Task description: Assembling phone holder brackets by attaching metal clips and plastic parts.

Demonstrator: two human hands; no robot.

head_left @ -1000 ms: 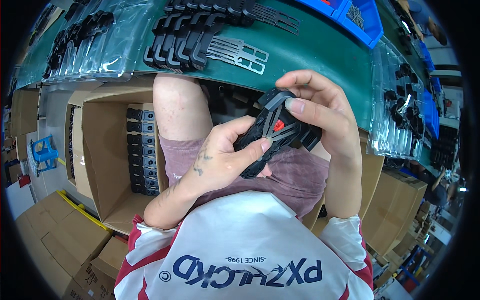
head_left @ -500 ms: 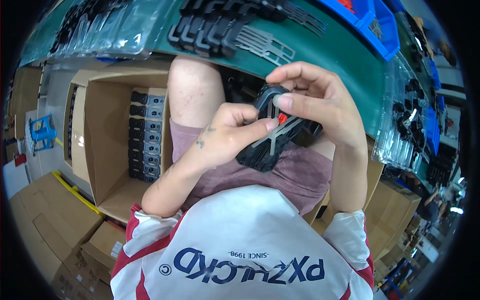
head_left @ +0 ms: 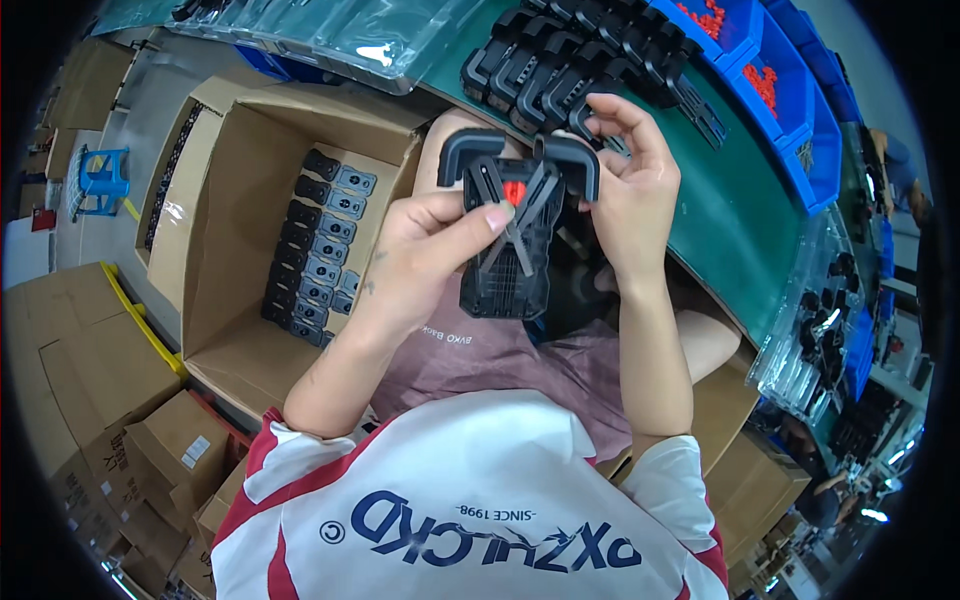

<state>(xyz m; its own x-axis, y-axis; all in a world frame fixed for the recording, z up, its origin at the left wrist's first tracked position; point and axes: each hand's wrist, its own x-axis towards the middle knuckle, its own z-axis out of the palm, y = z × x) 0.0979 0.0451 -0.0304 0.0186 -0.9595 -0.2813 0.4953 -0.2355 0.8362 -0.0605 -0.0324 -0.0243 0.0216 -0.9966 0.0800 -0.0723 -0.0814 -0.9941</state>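
In front of my lap, my left hand (head_left: 440, 230) grips a black plastic clamp holder (head_left: 505, 290). Its body is ribbed, with two crossed metal strips (head_left: 488, 180) and a red piece (head_left: 515, 192) at the crossing. My left thumb presses near that crossing. Two black hooked arms (head_left: 465, 150) spread from the top to either side. Beside the right hooked arm is my right hand (head_left: 635, 170), its thumb and fingers apart. Whether the thumb touches that arm is hard to tell. Behind these fingers, rows of similar black hooked parts (head_left: 540, 75) lie on the green table.
At my left stands an open cardboard box (head_left: 240, 220) holding stacked black and grey parts (head_left: 325, 250). Blue bins (head_left: 805, 120) with small red pieces (head_left: 762, 85) line the table's far right. Clear plastic trays (head_left: 800, 330) lie at the right. A blue stool (head_left: 103, 180) is far left.
The holder has turned upright and its hooked arms now show spread apart. My right hand has come off its top and moved outward beside the right arm. The view has shifted.
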